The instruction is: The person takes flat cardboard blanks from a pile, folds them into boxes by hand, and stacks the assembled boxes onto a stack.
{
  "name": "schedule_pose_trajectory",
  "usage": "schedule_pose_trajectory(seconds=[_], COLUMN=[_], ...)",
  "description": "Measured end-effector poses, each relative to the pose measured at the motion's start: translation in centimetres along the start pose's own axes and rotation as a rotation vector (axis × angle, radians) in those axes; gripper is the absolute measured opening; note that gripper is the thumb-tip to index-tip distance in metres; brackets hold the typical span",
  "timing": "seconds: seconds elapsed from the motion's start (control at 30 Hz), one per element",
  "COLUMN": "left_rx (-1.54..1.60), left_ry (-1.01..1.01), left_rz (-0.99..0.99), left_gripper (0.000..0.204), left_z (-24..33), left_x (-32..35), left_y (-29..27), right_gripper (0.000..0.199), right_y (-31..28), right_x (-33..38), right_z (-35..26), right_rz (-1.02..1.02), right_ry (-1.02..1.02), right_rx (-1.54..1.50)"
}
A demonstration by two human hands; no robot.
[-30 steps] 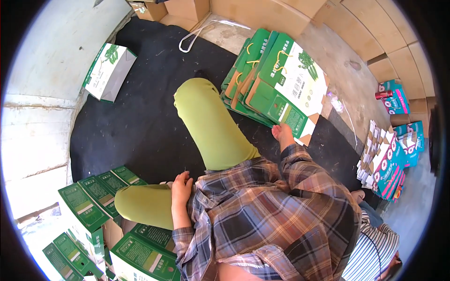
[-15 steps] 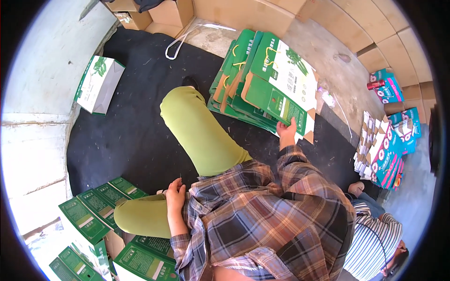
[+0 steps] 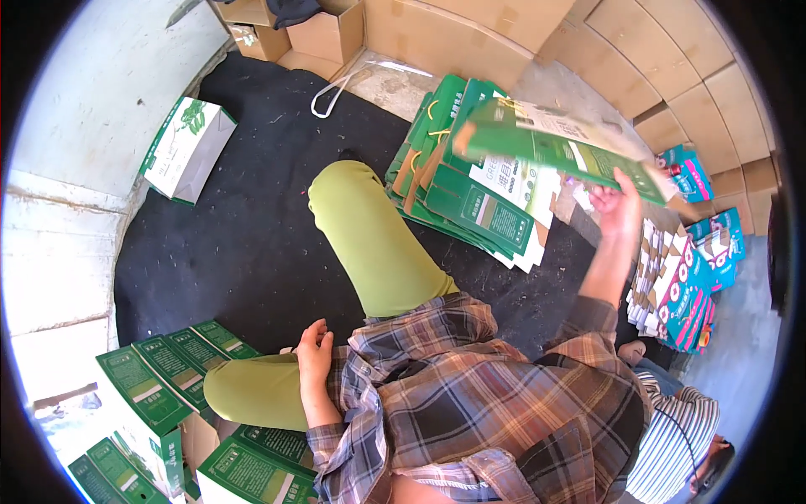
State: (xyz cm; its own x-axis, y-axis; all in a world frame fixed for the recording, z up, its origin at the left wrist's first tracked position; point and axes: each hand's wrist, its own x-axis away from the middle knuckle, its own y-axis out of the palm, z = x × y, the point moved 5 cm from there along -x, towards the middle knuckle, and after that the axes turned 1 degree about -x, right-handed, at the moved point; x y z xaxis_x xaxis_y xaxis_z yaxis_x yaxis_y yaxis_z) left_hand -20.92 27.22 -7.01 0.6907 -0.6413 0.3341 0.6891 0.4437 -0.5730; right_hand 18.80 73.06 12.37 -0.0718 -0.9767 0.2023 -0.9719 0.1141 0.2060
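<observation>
Above the right side of a pile of folded gift cartons, my right hand point(image 3: 617, 208) grips one flat green and white carton point(image 3: 571, 155) by its near edge. This carton is tilted and smeared by motion. The pile point(image 3: 487, 214) lies on a black floor mat, with yellow cord handles showing along its left side. My left hand point(image 3: 314, 353) rests beside my bent leg with its fingers loosely stretched and nothing visible in them. Close to it, at lower left, stand several green boxes point(image 3: 147, 395). A single set-up green and white box point(image 3: 189, 151) stands farther off at left.
Brown cardboard boxes point(image 3: 453, 34) line the back and right. Bundles of blue and pink cartons point(image 3: 680, 286) stand at right, near another person in a striped top point(image 3: 672, 437). A white strap point(image 3: 329, 97) lies at the far mat edge. A pale wall point(image 3: 67, 210) bounds the left.
My right hand has lifted the top carton off the pile and swung it up and to the right. My left hand has stayed by my leg. The view has shifted slightly.
</observation>
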Motion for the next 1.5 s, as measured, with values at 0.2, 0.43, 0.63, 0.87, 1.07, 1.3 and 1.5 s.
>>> schedule_pose_trajectory(seconds=[0.2,0.43,0.63,0.87,1.07,1.3,1.5], left_rx=[0.144,0.551,0.624,0.863,1.41,1.606,1.485], left_ry=[-0.012,-0.07,-0.066,0.144,0.377,0.343,0.332], left_rz=[0.022,0.118,0.282,0.676,0.802,0.861,0.773], left_gripper=[0.034,0.03,0.03,0.055,0.059,0.041,0.034], left_z=[1.0,3.2,3.7,2.4,-1.5,-2.3,-2.0], left_x=[0.3,0.0,-1.8,-3.8,-2.8,-1.6,-1.8], left_y=[-1.2,-5.5,-13.3,-22.1,-26.1,-25.6,-24.7], right_gripper=[0.025,0.012,0.011,0.027,0.032,0.038,0.044], right_y=[7.9,18.2,28.3,37.5,44.5,49.1,49.6], right_x=[8.1,7.6,10.4,12.0,15.3,14.8,14.0], right_z=[-9.9,-12.1,-11.1,-7.1,-0.4,5.1,8.6], right_rz=[0.136,-0.391,-0.873,-1.341,-1.463,-1.164,-1.127], right_ry=[-0.714,-1.013,-1.073,-0.641,-0.43,-0.657,-0.48], right_rx=[0.627,0.814,0.605,0.126,0.002,0.164,0.184])
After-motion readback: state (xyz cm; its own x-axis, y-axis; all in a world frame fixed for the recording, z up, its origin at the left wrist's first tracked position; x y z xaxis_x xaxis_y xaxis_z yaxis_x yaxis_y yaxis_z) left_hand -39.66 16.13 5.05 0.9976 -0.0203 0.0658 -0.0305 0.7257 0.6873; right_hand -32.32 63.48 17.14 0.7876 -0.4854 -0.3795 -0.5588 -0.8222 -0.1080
